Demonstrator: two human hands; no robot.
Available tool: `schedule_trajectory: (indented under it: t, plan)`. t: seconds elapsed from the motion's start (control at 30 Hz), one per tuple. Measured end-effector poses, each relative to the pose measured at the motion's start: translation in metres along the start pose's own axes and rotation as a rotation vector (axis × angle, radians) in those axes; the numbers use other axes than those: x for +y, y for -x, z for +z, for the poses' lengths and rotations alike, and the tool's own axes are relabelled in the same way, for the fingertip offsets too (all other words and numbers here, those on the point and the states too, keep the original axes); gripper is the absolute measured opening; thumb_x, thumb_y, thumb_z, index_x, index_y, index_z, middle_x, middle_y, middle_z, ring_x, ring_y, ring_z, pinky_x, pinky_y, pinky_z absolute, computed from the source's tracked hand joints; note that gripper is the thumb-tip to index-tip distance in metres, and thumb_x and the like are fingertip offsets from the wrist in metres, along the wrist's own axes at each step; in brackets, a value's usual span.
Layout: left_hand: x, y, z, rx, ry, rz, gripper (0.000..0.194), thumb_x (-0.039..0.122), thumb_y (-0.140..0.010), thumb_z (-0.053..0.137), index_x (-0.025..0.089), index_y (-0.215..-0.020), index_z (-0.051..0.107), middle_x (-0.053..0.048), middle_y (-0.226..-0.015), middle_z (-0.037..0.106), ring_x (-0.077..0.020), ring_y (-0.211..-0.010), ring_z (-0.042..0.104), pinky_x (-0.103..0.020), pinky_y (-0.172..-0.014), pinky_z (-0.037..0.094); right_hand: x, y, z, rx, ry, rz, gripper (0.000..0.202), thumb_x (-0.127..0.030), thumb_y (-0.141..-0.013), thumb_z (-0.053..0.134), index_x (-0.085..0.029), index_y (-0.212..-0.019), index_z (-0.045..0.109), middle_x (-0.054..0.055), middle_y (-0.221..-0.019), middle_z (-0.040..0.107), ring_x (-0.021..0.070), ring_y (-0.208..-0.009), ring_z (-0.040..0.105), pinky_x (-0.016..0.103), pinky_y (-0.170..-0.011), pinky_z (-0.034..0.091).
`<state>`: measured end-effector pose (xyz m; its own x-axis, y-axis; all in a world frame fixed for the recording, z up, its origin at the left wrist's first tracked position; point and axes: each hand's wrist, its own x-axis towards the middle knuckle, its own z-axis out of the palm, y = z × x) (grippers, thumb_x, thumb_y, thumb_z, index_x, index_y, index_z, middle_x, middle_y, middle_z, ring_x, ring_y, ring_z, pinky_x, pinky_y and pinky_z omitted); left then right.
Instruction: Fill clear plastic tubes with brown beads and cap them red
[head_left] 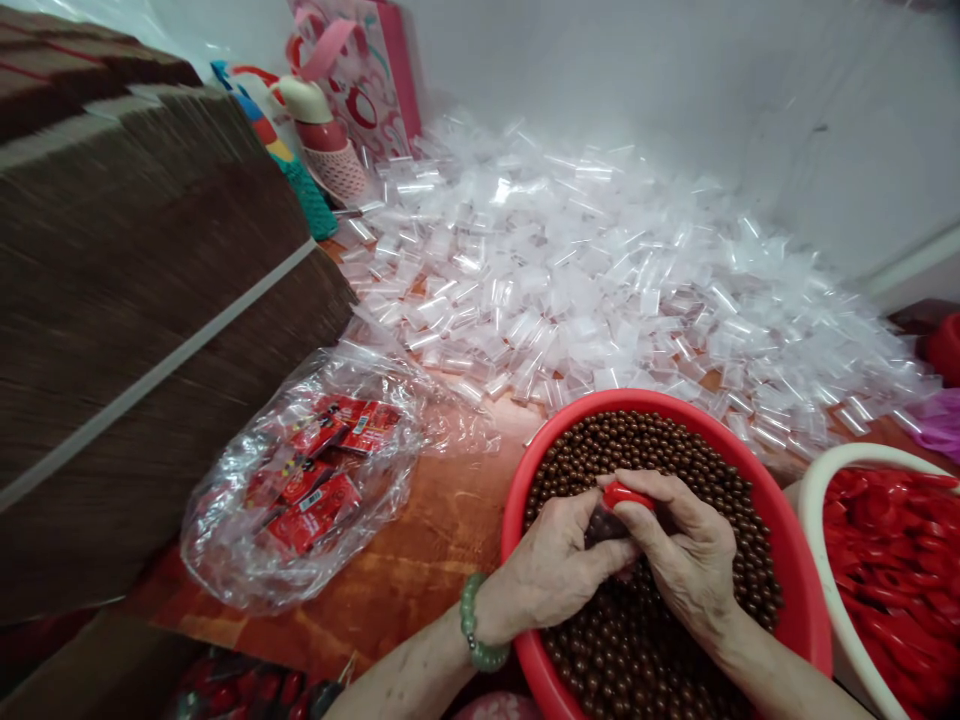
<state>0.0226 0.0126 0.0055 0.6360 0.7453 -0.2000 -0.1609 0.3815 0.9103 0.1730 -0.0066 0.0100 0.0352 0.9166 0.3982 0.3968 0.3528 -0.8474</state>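
Note:
My left hand (551, 565), with a green bead bracelet (480, 625) at the wrist, is closed around a small container (602, 527) that looks dark inside. My fingers hide most of it. Thumb and fingers of my right hand (694, 550) pinch a glossy red cap (628, 496) at the container's top; whether it is fully seated I cannot tell. Both hands are above a red basin (517, 505) full of shiny round brown balls (645, 650).
Right of the basin stands a white tub (814, 500) of red plastic pieces (892, 570). Clear plastic pieces (570, 270) lie heaped along the wall. At left are a clear bag (225, 560) with red packets (315, 510), a strapped cardboard stack (150, 260) and a bottle (315, 120).

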Motion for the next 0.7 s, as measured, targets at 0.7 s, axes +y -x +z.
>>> schedule_trajectory:
  t: [0.7]
  plan:
    - [0.002, 0.001, -0.004, -0.018, 0.349, -0.086, 0.048, 0.057, -0.073, 0.075, 0.013, -0.066, 0.057, -0.001, -0.067, 0.055, -0.0097, -0.062, 0.047, -0.022, -0.062, 0.037, 0.010, -0.005, -0.002, -0.293, 0.668, -0.557, 0.079, -0.031, -0.080, 0.062, -0.001, -0.145, 0.029, 0.021, -0.105, 0.064, 0.0319, -0.096, 0.062, 0.053, -0.083, 0.053]
